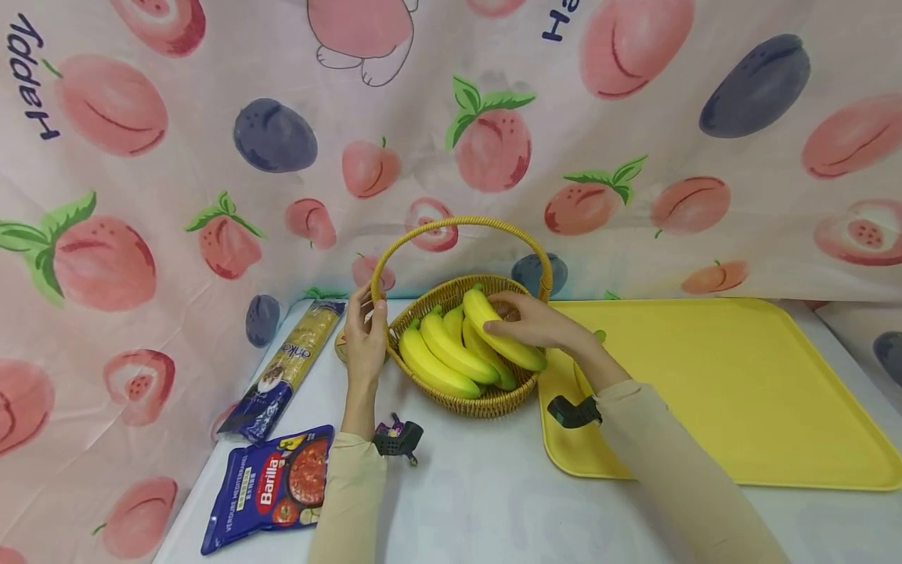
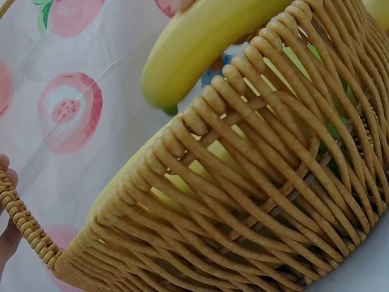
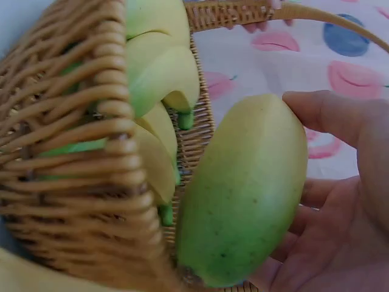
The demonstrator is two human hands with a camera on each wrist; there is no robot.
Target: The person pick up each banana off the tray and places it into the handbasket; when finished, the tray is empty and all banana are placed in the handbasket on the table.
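Note:
A wicker basket (image 1: 486,407) with a tall arched handle stands on the table, several yellow bananas (image 1: 440,352) lying inside it. My left hand (image 1: 366,337) grips the left base of the handle; its fingertips (image 2: 6,240) show behind the handle in the left wrist view. Over the basket's right side, my right hand (image 1: 532,317) holds one banana (image 1: 503,329) between thumb and fingers. That banana's green-tipped end (image 3: 225,243) faces the right wrist camera, tilted above the rim. Other bananas' green stems (image 3: 185,118) show inside the basket.
A yellow tray (image 1: 726,392) lies to the right, with another banana (image 1: 582,380) at its left edge, partly behind my right forearm. On the left are a pasta pack (image 1: 289,368), a blue Barilla pouch (image 1: 271,489) and a round container (image 1: 341,346) behind my left hand. A fruit-print cloth (image 1: 423,117) hangs behind.

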